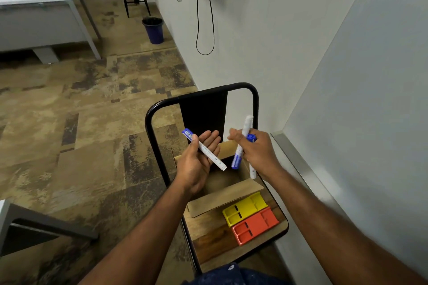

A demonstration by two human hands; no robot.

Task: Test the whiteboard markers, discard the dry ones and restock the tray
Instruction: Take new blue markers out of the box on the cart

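Observation:
My left hand (199,162) holds a white marker with a blue cap (205,149) across its palm, thumb pressing it, fingers straight. My right hand (259,152) grips two white markers with blue caps: one (242,143) points cap down, the other (252,170) shows its blue cap above my fist. Both hands hover over an open cardboard box (228,184) on a chair's wooden seat (208,245). The whiteboard (361,90) fills the right, with its metal tray (298,159) along the bottom edge.
A yellow holder (245,211) and an orange holder (257,227) lie on the seat near me. A blue waste bin (154,30) stands by the wall further back. A white desk (39,4) is at the far left, and black cables (205,18) hang down the wall.

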